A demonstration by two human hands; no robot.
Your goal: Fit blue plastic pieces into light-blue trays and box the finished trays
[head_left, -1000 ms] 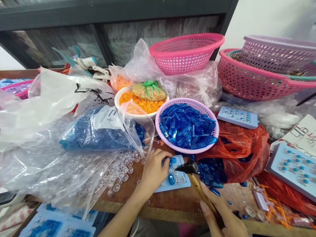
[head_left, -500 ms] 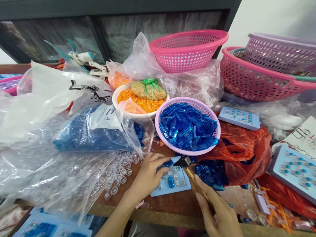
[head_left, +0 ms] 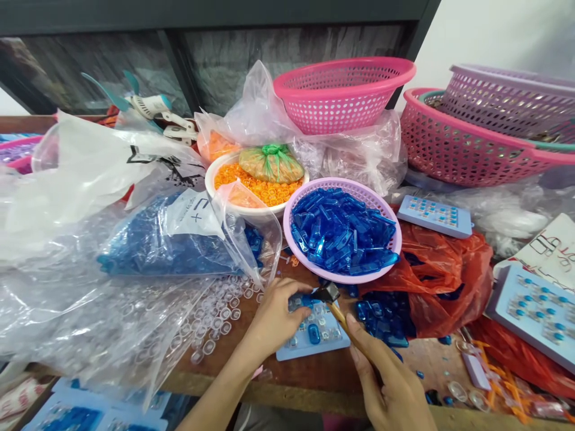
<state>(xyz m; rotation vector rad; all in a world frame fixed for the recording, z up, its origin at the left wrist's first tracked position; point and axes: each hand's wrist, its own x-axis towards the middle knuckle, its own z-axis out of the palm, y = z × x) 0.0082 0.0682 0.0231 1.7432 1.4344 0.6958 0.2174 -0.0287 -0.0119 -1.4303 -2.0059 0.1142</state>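
My right hand (head_left: 381, 371) is wrapped around the wooden handle of a small hammer (head_left: 345, 320). Its dark head is over the back part of a light blue plastic tray (head_left: 314, 353), close to my left fingertips. My left hand (head_left: 279, 314) rests at the tray's left side, thumb and forefinger around a translucent blue plastic piece (head_left: 296, 301), partly hidden by the fingers. Clear square parts sit in the tray's rows, and another blue piece (head_left: 314, 334) lies on them. Whether the hammer head touches the held piece, I cannot tell.
Behind the tray stands a lilac basket (head_left: 287, 230) of blue plastic pieces, beside a white bowl (head_left: 211, 185) of orange parts. Clear bags (head_left: 112, 311) spread across the left. Red plastic bags (head_left: 462, 269), loose blue parts (head_left: 381, 314) and another filled tray (head_left: 534, 311) lie right.
The hammer head has moved left and slightly down toward my left fingertips. The tray has shifted slightly right and down. My left hand stays at the blue piece.
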